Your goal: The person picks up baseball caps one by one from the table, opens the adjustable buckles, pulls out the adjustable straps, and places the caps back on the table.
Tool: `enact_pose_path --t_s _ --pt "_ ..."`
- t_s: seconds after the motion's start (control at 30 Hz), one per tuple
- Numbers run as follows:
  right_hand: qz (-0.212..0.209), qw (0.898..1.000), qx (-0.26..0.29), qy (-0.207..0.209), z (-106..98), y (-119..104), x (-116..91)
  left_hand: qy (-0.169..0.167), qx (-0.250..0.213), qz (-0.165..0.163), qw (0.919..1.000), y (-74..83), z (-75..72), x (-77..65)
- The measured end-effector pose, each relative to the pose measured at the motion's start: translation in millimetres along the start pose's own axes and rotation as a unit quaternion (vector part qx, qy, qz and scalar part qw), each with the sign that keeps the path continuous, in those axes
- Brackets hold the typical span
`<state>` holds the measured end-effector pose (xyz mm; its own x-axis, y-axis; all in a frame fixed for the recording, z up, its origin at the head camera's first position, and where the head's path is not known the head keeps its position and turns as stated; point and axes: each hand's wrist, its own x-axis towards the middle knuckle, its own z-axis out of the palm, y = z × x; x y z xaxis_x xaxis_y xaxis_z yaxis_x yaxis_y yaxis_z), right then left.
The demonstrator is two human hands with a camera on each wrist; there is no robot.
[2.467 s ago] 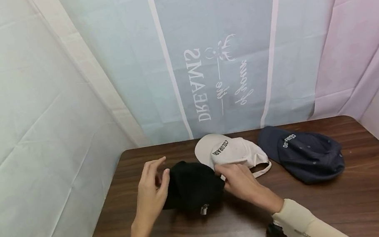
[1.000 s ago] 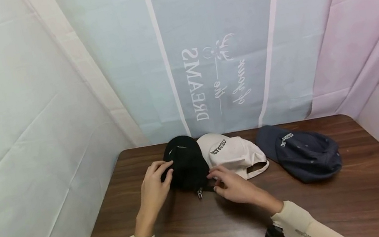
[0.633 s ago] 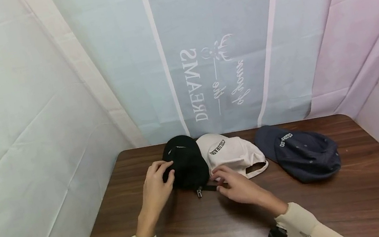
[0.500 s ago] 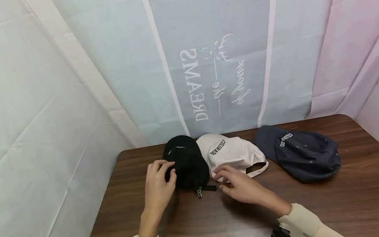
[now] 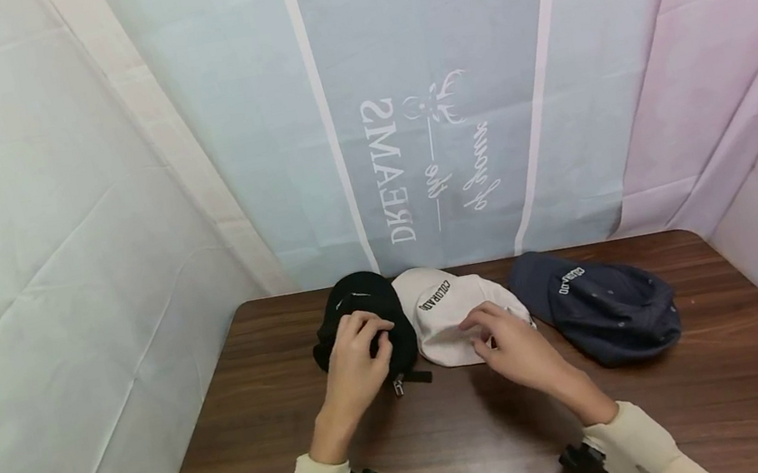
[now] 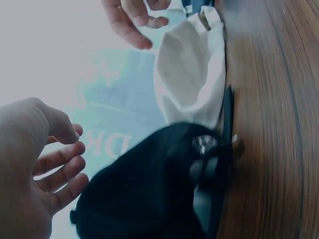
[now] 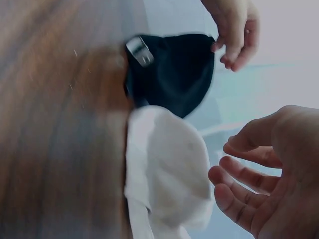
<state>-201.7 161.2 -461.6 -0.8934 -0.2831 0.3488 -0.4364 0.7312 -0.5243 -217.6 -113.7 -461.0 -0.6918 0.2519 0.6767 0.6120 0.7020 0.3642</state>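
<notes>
A black baseball cap point(image 5: 400, 334) with a metal buckle on its back strap lies at the left of a row on the table. My left hand point(image 5: 358, 358) is over that cap, fingers loosely bent and nothing in them; the left wrist view shows it just off the crown. A white cap point(image 5: 441, 331) marked COLORADO lies against the black one. Above the white cap's back hangs my right hand point(image 5: 515, 343), fingers relaxed, holding nothing; it hides the strap opening. To the right lies a navy cap point(image 5: 613, 309), also marked COLORADO.
The dark wooden table point(image 5: 464, 458) carries the caps along its far edge. Behind it hangs a pale blue cloth point(image 5: 433, 24) with mirrored lettering. White cloth point(image 5: 45, 329) closes off the left side, with pinkish cloth point(image 5: 692, 113) at the right.
The black cap went from my hands to the far edge beside the white cap, brim away from me. Both hands have let go of it and shifted right.
</notes>
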Motion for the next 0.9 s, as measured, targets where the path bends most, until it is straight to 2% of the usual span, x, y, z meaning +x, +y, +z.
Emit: enact_pose_path --t_s 0.2,0.33,0.67,0.9 --pt "0.019 0.998 -0.033 0.04 -17 17 0 -0.032 -0.008 -0.008 0.9994 14.1 18.5 5.0" --pt "0.028 0.997 -0.064 0.042 -24 31 -1 -0.051 -0.007 -0.01 0.9986 21.1 31.9 7.0" --pt "0.099 0.987 -0.114 -0.054 -30 54 -5 -0.104 0.008 -0.002 0.9946 27.1 59.1 8.5" --pt "0.114 0.983 -0.131 -0.063 -27 62 -5 -0.137 -0.003 -0.001 0.9906 27.9 68.7 4.3"
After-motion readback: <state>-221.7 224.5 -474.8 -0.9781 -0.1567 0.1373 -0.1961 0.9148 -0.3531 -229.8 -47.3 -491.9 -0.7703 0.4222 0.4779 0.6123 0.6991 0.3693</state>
